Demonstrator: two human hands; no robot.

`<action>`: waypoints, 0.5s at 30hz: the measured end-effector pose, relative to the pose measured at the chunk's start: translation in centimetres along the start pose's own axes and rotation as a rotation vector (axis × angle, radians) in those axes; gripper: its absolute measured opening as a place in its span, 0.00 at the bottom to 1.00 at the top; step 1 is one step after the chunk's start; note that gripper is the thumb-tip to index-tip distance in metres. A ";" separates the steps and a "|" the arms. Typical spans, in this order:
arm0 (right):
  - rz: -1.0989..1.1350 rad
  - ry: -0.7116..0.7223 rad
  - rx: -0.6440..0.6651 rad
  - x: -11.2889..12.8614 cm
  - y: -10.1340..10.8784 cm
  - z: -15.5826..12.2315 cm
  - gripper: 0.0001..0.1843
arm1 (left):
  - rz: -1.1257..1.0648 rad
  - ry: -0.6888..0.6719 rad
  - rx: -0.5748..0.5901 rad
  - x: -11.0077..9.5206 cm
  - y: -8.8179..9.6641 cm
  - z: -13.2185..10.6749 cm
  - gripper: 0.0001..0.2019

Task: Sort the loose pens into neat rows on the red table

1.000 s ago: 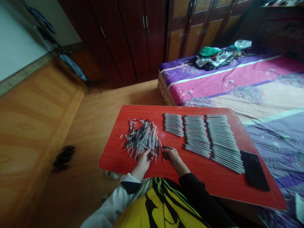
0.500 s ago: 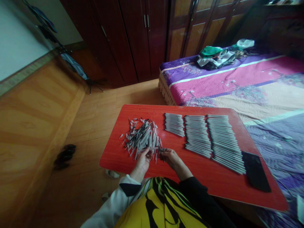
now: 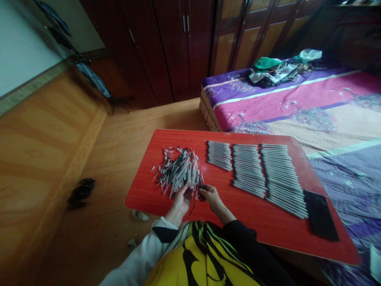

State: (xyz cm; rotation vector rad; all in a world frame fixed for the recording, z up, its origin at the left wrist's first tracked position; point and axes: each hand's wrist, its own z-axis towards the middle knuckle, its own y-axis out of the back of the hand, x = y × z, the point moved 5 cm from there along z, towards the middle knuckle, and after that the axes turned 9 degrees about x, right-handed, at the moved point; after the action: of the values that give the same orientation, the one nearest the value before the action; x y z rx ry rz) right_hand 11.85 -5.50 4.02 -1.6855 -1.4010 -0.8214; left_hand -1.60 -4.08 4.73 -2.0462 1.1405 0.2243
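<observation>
A loose heap of pen parts (image 3: 178, 171) lies on the left half of a low red table (image 3: 208, 137). My left hand (image 3: 181, 200) is closed on a pale pen barrel at the heap's near edge. My right hand (image 3: 210, 196) sits right beside it, fingers pinched on a small dark pen part. The two hands almost touch. Three neat rows of assembled pens (image 3: 262, 172) lie to the right of the hands.
A black phone (image 3: 320, 214) lies at the table's right near corner. A bed with a purple and pink quilt (image 3: 297, 107) stands behind and to the right. Dark wooden wardrobes (image 3: 178, 47) line the back. Dark sandals (image 3: 79, 192) lie on the floor at left.
Both hands have drawn together at the heap's near edge, and the left hand has lifted a barrel from the pile toward the right hand.
</observation>
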 end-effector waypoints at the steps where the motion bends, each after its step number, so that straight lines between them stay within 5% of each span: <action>1: -0.041 -0.015 -0.013 -0.4 0.1 0.2 0.14 | 0.002 0.004 0.000 0.2 0.3 0.4 0.05; 10: -0.613 -0.185 -0.089 -2.4 1.3 -0.4 0.05 | 0.063 -0.026 0.064 -0.6 3.4 1.1 0.05; 15: -0.773 -0.295 -0.169 -2.9 0.2 -0.3 0.11 | 0.098 -0.091 0.060 -1.3 4.2 0.5 0.04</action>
State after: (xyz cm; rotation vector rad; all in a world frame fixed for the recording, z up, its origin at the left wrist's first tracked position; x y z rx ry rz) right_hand 11.53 -7.15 1.67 -1.4080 -2.3068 -1.1555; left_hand -5.58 -4.11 2.74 -1.9105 1.1785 0.3244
